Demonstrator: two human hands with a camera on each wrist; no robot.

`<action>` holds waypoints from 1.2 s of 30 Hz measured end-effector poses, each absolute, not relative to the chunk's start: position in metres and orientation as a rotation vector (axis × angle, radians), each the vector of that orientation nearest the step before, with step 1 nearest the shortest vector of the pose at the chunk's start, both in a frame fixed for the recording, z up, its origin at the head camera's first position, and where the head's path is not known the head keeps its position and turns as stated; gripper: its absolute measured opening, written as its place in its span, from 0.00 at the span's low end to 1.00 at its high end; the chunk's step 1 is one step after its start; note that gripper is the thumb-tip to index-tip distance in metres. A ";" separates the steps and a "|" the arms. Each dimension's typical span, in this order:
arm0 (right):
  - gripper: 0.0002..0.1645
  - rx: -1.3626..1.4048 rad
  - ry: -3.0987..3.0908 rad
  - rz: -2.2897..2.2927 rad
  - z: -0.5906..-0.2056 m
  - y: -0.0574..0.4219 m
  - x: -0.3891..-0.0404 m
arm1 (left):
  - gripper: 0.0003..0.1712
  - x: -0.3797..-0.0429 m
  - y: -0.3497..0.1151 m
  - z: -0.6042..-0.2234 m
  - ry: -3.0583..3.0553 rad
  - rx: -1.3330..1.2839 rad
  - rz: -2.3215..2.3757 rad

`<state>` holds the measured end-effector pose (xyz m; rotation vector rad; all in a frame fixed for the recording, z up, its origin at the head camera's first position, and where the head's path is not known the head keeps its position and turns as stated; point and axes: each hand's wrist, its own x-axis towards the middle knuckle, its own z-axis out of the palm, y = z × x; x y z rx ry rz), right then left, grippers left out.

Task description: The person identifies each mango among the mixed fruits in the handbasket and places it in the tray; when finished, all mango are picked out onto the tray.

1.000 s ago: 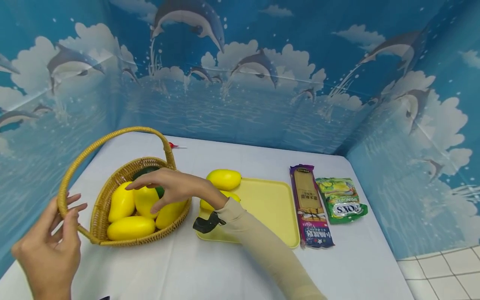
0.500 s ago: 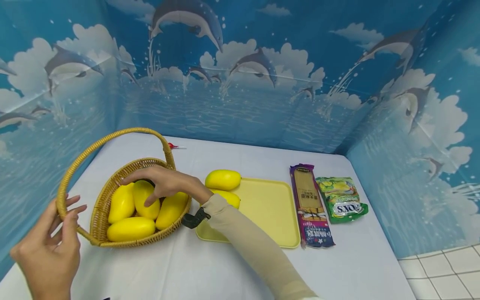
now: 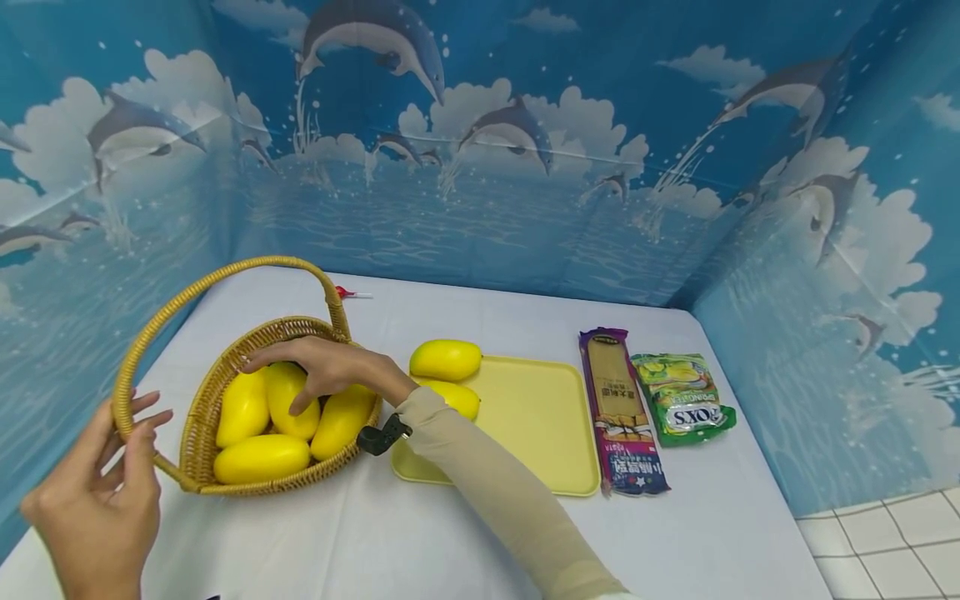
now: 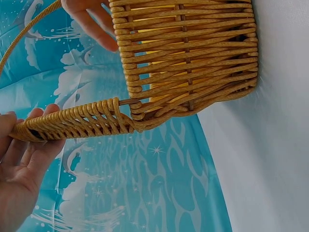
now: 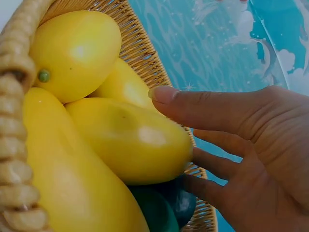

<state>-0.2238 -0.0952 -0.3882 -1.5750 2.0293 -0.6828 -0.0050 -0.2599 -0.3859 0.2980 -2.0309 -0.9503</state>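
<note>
My left hand (image 3: 105, 492) grips the side of the wicker basket's handle (image 4: 72, 121) between thumb and fingers. Several yellow mangoes (image 3: 261, 458) lie in the basket (image 3: 197, 417). Over the basket, my right hand (image 3: 326, 367) spans one mango (image 5: 130, 140) near its back. In the right wrist view the thumb lies along that mango's upper edge, while the other fingers curve around its end, their tips partly hidden. Beneath it show dark green, rounded things (image 5: 178, 200), which the hand covers in the head view.
Two more mangoes (image 3: 446, 360) lie at the left of a yellow tray (image 3: 532, 417). To its right are a purple pasta packet (image 3: 622, 417) and a green FOX'S bag (image 3: 682, 400). A small red thing with a white stick (image 3: 343, 292) lies behind the basket.
My right hand has moved slightly left and lower over the basket, to the mango. The dark green thing seen beside it earlier is now covered in the head view. My left hand stays on the handle.
</note>
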 end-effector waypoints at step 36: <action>0.37 -1.626 2.076 -0.843 -0.389 -0.083 -0.225 | 0.26 -0.006 -0.259 -0.385 -2.056 0.326 -0.941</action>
